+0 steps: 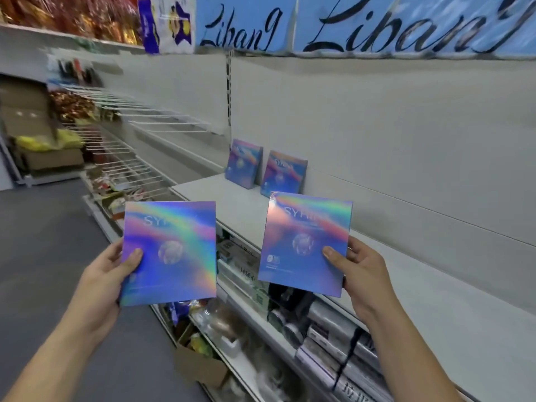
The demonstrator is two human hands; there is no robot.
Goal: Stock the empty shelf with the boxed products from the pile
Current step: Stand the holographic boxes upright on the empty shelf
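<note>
My left hand [116, 271] grips a flat holographic blue-purple box [174, 245] by its lower left edge, held upright over the aisle floor. My right hand [356, 268] holds a second box of the same kind [301, 242] by its right edge, in front of the white shelf [420, 282]. Two more of these boxes stand upright at the shelf's far left end, one [243, 163] beside the other [283, 174], leaning against the back panel.
Lower shelves [290, 338] below hold packed goods and silver rolls. An open cardboard box [200, 364] sits on the grey floor by the shelf base. Wire racks [124, 158] and cartons [34, 123] line the aisle to the left. Blue signs hang above.
</note>
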